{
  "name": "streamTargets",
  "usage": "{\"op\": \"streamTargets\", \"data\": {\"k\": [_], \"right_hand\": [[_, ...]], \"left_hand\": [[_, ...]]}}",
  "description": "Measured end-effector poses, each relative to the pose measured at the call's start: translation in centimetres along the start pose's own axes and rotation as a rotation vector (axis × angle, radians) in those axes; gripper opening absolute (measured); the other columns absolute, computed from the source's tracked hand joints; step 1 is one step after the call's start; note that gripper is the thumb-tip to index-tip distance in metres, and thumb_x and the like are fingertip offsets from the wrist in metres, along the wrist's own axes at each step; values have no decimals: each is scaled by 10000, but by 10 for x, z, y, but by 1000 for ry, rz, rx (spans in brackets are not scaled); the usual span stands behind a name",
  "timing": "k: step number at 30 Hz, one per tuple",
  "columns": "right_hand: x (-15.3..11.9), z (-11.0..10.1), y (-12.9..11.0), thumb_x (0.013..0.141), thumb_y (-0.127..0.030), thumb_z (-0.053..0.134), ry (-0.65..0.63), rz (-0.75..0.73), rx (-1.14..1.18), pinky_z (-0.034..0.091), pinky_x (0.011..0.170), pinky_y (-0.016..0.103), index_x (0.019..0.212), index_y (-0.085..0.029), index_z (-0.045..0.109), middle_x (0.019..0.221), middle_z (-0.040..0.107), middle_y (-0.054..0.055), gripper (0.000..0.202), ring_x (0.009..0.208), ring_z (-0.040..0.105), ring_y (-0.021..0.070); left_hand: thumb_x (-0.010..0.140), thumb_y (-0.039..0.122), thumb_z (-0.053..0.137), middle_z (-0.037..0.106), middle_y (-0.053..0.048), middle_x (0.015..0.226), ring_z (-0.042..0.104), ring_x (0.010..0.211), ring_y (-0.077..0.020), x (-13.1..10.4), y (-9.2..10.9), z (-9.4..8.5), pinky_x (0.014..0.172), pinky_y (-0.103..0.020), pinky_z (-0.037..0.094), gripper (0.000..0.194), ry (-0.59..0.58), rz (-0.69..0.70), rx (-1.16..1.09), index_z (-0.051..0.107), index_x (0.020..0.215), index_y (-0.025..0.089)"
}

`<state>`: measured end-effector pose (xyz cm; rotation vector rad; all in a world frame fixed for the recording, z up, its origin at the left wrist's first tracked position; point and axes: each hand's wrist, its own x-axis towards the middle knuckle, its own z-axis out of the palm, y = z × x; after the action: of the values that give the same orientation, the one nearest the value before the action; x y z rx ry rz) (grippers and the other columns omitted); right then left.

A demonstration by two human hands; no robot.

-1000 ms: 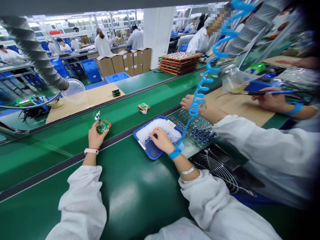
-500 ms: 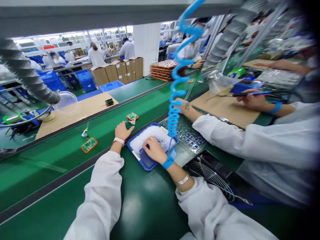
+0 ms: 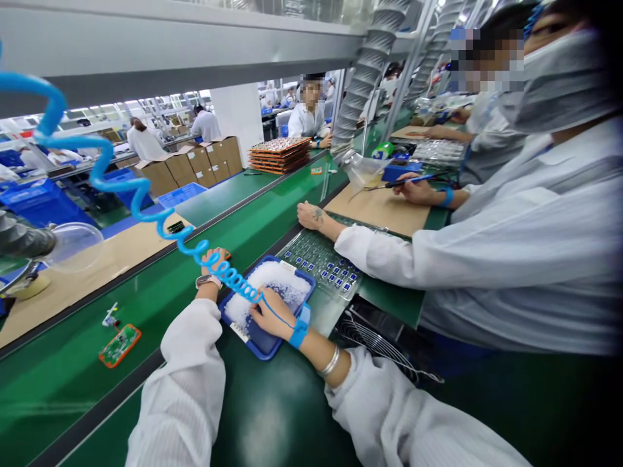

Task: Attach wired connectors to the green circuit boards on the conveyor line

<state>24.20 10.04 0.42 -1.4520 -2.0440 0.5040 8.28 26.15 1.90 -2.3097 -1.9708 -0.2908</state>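
My left hand (image 3: 214, 261) is over the green belt, its fingers closed at a small orange-edged circuit board (image 3: 227, 255). Only a bit of that board's edge shows past the fingers, and a blue coiled cord crosses in front of the hand. In the blue tray (image 3: 263, 353), my right hand (image 3: 273, 314) has its fingers bent together at the edge of a heap of small white pieces (image 3: 270, 275). What its fingertips pinch, if anything, is too small to make out. A blue wrist strap (image 3: 300, 326) is around my right wrist.
Another orange-edged board (image 3: 120, 346) lies on the belt at left, beside a small white part (image 3: 111, 316). Right of the tray, a co-worker's arm reaches over a clear sheet of dark blue parts (image 3: 341, 275). A black fan with a wire guard (image 3: 374, 334) sits nearer me.
The view has swung to the right. My left hand has moved from open beside the circuit board to closed at it. My right hand stays in the tray.
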Motion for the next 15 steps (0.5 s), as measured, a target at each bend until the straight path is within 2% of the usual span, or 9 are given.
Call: {"op": "streamTargets", "data": {"k": [4,8,12,15], "right_hand": [[0,-2,-3,803,-198,544,-14,16,-44,378,741,290,749,-136,597,880,558,65,98,826,489,165],[-1,-6,-7,792,-215,556,-52,7,-88,383,743,289,779,-138,617,906,572,65,100,848,503,174],[-1,-9,-8,776,-223,573,-58,3,-97,393,730,286,767,-143,634,900,576,63,102,861,510,183],[-2,-10,-9,774,-210,569,-58,-4,-105,397,724,289,762,-142,634,900,573,65,94,848,510,183]], "left_hand": [[878,337,528,544,-84,1172,562,1008,-201,-1,8,-5,849,-412,494,340,-3,51,22,518,1168,158],[877,342,527,575,-96,1111,577,969,-199,-3,8,-8,834,-406,490,327,4,40,73,541,1125,128],[883,176,383,655,-202,898,611,900,-276,-2,-10,-10,798,-425,426,270,1,-1,141,624,919,60],[829,161,375,678,-201,804,631,831,-303,1,-30,-16,747,-408,417,289,-6,-46,165,653,858,86]]}}
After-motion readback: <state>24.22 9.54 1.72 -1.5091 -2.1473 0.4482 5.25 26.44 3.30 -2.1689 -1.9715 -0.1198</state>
